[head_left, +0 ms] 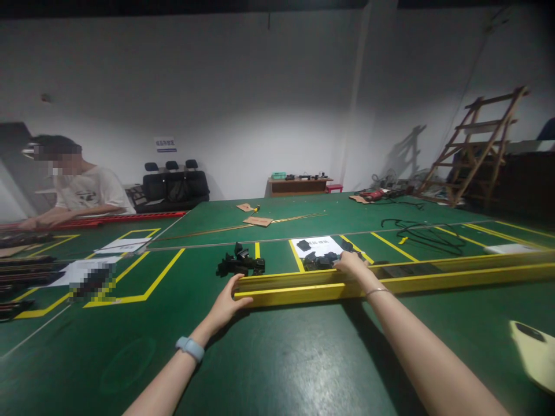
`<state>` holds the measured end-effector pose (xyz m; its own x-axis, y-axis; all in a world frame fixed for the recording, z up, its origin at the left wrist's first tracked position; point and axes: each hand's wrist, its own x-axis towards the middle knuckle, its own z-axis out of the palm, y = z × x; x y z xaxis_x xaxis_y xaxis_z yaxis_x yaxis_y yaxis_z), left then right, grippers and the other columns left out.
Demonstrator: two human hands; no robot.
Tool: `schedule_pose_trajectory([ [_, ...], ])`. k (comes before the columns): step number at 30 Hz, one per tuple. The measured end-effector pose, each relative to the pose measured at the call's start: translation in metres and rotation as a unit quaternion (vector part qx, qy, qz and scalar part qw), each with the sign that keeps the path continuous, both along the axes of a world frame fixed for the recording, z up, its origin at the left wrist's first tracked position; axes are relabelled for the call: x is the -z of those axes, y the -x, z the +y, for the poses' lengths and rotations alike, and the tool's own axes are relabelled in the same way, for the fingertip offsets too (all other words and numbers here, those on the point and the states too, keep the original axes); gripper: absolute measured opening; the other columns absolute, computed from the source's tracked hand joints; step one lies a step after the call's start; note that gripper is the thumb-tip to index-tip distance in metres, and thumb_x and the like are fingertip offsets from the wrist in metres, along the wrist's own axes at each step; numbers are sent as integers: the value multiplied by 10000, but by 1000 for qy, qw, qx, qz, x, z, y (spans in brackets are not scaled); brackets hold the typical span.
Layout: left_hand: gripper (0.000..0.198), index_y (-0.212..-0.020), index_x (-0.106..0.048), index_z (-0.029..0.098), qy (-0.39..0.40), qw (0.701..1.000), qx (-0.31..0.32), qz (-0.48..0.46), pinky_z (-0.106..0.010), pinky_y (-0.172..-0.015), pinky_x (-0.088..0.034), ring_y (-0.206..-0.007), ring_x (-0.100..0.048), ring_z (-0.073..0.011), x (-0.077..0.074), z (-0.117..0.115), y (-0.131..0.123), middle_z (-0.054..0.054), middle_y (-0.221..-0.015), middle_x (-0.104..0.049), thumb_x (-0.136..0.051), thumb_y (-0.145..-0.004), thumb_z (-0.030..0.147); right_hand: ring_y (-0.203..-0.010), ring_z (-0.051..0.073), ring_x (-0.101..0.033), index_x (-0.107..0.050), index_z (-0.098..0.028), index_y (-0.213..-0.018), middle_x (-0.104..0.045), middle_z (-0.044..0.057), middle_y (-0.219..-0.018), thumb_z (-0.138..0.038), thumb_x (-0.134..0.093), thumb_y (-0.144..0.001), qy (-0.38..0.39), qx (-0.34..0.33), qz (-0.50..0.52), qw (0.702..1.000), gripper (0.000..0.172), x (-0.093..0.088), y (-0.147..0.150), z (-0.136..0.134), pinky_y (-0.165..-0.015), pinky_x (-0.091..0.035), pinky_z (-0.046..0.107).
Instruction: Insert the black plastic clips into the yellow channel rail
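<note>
A long yellow channel-shaped rail [299,296] lies across the green table in front of me. My left hand [226,299] grips its left end, thumb on the near side and fingers at the far side. Over the rail reaches my right hand [351,266], its fingers closed and pointing down at a pile of small black parts [321,261]. What these fingers hold, if anything, is hidden. The parts lie partly on a white printed sheet [327,245]. Another cluster of black parts [240,261] sits just beyond the rail's left end.
A pale yellow phone [535,352] lies at the right edge. Black cable [433,234] is coiled beyond the rail. Cardboard pieces [258,221] and thin brass-coloured strips [217,230] lie farther back. At the left, a person [87,190] works beside red rails [99,222] and dark bars [30,271].
</note>
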<state>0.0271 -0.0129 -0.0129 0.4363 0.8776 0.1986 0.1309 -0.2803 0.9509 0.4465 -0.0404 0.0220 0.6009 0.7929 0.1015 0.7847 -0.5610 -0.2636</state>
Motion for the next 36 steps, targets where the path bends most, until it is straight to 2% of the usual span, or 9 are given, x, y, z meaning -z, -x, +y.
schedule_pose_trajectory([
  [4,749,-1323,-426,181,-11,1000,-5,2,-431,-1047,-369,-1227,-515,-297,2,1,1,-153,-1324,-548,-745,-681,397,-972,336,-588,-649,-88,-1056,-599,215,-1008,-260,-636,-707,-49,15,-10,999,389,0,7,-2,-844,-434,457],
  [8,754,-1363,-399,189,-50,998,-12,44,-441,-1061,-353,-1256,-484,-296,6,3,2,-153,-1368,-500,-707,-718,430,-1089,287,-528,-445,-104,-1330,-484,198,-1188,-295,-547,-812,-160,-8,-45,986,562,1,27,-15,-934,-415,406],
  [12,754,-1426,-327,211,-142,984,-37,101,-450,-1093,-311,-1319,-398,-280,12,3,1,-145,-1442,-387,-634,-782,452,-1081,257,-517,-432,-137,-1335,-465,151,-1157,-286,-554,-820,-361,-184,-13,914,550,8,79,-24,-968,-428,401],
  [14,694,-1422,-340,230,-184,975,-56,113,-459,-1098,-306,-1340,-362,-275,13,2,0,-133,-1455,-346,-592,-814,450,-1105,252,-507,-443,-150,-1322,-476,142,-1160,-273,-566,-820,-399,-260,17,879,531,12,114,-27,-992,-423,411],
  [18,441,-1275,-512,250,-251,954,-105,123,-467,-1090,-316,-1322,-366,-258,5,-3,3,-101,-1396,-376,-513,-871,424,-1143,238,-504,-420,-209,-1327,-535,114,-1192,-264,-557,-862,-404,-362,74,837,488,19,180,-36,-1010,-426,434],
  [22,267,-1056,-623,233,-323,930,-120,129,-464,-1048,-357,-1235,-434,-253,-6,-12,3,-86,-1265,-483,-508,-882,399,-1176,227,-484,-351,-235,-1361,-519,106,-1238,-245,-569,-871,-407,-411,96,810,537,26,214,-49,-1012,-435,432],
  [30,224,-1021,-621,223,-380,914,-48,131,-419,-950,-411,-1082,-512,-244,-11,-33,-12,-84,-1108,-592,-582,-846,357,-1131,218,-516,-397,-249,-1183,-515,98,-1169,-176,-600,-835,-460,-439,122,762,410,44,232,-53,-944,-487,431],
  [33,204,-1024,-602,209,-360,926,-59,94,-397,-940,-419,-1067,-529,-231,-9,-32,-11,-85,-1090,-603,-520,-878,324,-1174,218,-500,-408,-248,-1179,-509,106,-1206,-150,-595,-833,-442,-471,127,753,405,42,234,-56,-961,-480,427],
  [36,225,-1009,-581,193,-318,941,-107,45,-375,-910,-438,-1029,-557,-223,-5,-26,-9,-84,-1057,-614,-457,-893,340,-1223,219,-472,-368,-241,-1276,-474,121,-1289,-122,-586,-815,-394,-514,120,752,523,38,236,-62,-991,-464,422],
])
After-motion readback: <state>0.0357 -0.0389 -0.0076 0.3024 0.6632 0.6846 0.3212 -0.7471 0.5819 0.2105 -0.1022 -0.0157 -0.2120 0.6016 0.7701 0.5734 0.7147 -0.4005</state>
